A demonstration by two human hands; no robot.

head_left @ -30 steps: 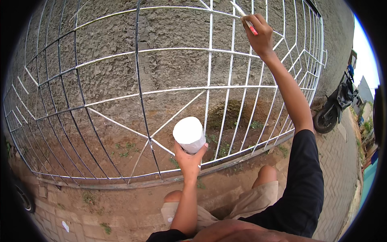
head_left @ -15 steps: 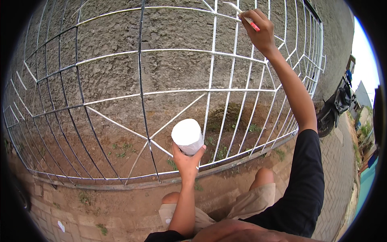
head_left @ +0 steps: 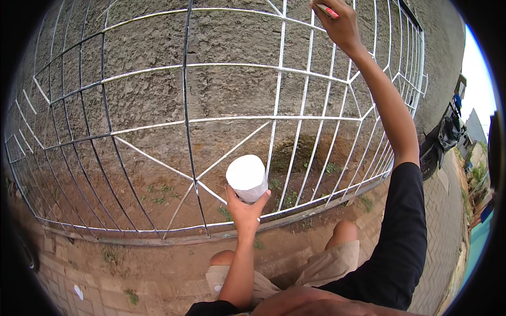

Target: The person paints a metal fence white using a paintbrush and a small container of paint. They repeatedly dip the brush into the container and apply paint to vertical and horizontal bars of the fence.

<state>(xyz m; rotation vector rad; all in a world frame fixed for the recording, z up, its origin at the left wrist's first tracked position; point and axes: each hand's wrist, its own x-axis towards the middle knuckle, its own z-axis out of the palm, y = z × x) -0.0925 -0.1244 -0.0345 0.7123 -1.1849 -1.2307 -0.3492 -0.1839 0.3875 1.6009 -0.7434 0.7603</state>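
My left hand (head_left: 245,213) is wrapped round a cup of white paint (head_left: 246,174), held upright in front of the lower bars. High at the upper right, my right hand (head_left: 341,25) grips a paintbrush (head_left: 328,11) by its red-ended handle; the bristles lie beyond the top edge of the picture. Ahead stands a metal fence (head_left: 232,120) of thin bars. Its right part and many crossbars are white, while several uprights on the left and one in the middle are black.
Close behind the fence rises a rough grey wall (head_left: 142,47). A dark motorcycle (head_left: 440,137) is parked at the right on a paved path (head_left: 440,221). Bare soil and a low curb (head_left: 174,241) run along the fence's foot. A white scrap (head_left: 78,292) lies at lower left.
My right hand has moved upward with the paintbrush, whose tip has left the picture. My left hand keeps the cup in nearly the same place.
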